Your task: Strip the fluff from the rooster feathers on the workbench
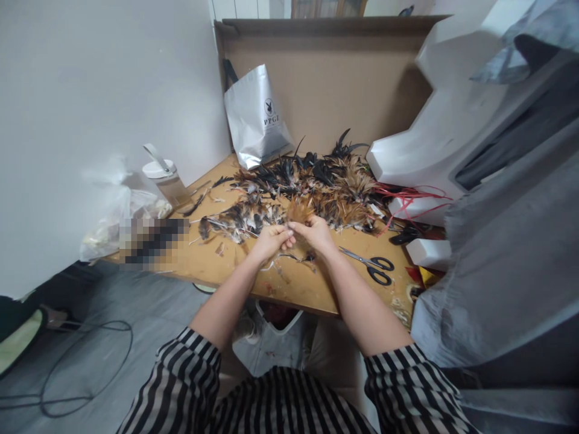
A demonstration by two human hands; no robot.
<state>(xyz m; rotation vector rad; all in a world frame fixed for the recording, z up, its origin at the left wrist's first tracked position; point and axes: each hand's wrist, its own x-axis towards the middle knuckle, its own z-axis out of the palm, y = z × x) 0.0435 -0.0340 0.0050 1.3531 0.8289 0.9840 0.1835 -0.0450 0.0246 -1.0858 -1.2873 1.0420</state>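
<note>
My left hand (272, 240) and my right hand (318, 234) meet over the table, thumbs and fingertips pinched close together. A tuft of golden-brown feathers (299, 209) fans out upward from between them, its base at my fingertips. Just beyond my hands, bundles of brown and white feathers (251, 216) lie in a row, with black and brown feathers (312, 172) heaped behind. To the right of my right forearm lie scissors (373, 265) with black handles. Some thin feather scraps (296, 257) are strewn on the wood below my hands.
The wooden table (217, 265) backs onto a cardboard panel (335, 84), where a silver bag (253, 120) leans. At left stand a lidded cup (167, 181) and a plastic bag (106, 223). Red strings (414, 196) hang beside white foam pieces (402, 150) at right. A bin (280, 319) sits below.
</note>
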